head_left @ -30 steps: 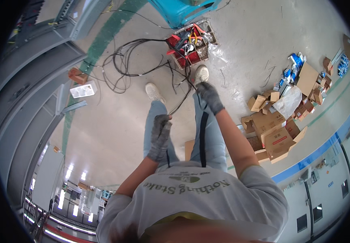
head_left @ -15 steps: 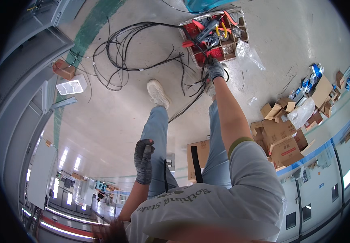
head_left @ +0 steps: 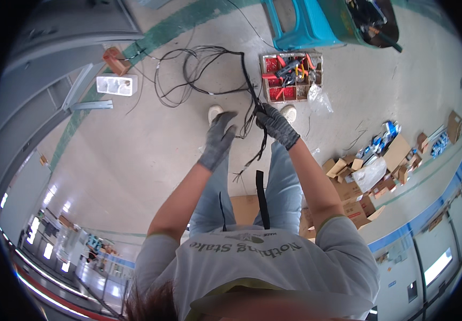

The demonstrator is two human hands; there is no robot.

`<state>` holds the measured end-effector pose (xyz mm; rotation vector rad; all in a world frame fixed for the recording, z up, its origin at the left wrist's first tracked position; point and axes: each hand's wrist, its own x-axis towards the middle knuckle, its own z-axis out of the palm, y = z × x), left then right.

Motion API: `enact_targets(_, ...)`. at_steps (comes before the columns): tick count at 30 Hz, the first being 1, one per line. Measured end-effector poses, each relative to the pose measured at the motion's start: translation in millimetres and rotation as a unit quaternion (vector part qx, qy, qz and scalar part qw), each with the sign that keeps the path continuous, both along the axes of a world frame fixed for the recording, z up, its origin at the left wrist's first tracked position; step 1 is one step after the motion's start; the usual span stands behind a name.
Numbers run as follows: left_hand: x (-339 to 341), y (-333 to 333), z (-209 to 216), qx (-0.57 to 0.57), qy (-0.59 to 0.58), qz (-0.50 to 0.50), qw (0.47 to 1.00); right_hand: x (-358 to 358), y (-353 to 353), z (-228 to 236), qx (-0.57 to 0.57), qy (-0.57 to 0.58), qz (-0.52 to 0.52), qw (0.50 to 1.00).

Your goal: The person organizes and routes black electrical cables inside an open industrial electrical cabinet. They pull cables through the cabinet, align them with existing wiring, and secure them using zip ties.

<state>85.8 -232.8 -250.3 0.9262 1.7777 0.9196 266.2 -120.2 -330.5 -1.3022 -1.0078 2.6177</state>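
A person's grey-gloved right hand (head_left: 276, 125) is gripping a bundle of black cables (head_left: 248, 80) in front of the legs, the fingers curling around it. The bundle's frayed ends are dangling below that hand — its other end is trailing into loose loops on the floor, ahead and to the left. The gloved left hand (head_left: 219, 140) is hovering just beside the bundle, thumb and fingers parting; whether the thumb is touching a strand, I cannot tell. Beyond the right hand, a divided box (head_left: 284, 101) is holding tools, with a turquoise stool (head_left: 308, 27) standing behind. Cardboard boxes (head_left: 355, 213) are lying to the right.
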Motion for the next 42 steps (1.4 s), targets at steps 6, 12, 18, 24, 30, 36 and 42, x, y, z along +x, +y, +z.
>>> enact_targets(6,-13.8,25.8,92.5,0.054,-0.422,0.079,0.902,-57.0,40.0,241.6,0.100,0.034,0.106,0.989)
enact_targets(12,-48.4,35.6,275.8,0.111,-0.353,0.068,0.927,-78.9,58.7,407.7,0.280,0.081,0.191,0.937)
enact_targets(18,-45.7,39.3,349.9,0.276,-0.114,0.060,0.952,-83.5,55.0,508.2,0.382,0.070,0.220,0.895)
enact_targets(24,-21.9,59.4,406.1,0.246,-0.286,0.160,0.912,-71.7,75.8,556.3,0.405,0.048,0.255,0.877)
enact_targets(30,-23.5,94.5,433.7,0.293,-0.219,0.132,0.921,-20.6,40.8,612.8,0.574,0.075,0.032,0.815)
enact_targets(36,-12.7,126.8,461.6,0.336,-0.237,0.072,0.909,-30.6,-1.3,628.5,0.492,0.140,0.118,0.851)
enact_targets(42,-40.1,134.2,475.2,0.378,-0.190,-0.045,0.905,-82.2,43.8,573.0,0.643,0.076,-0.219,0.730)
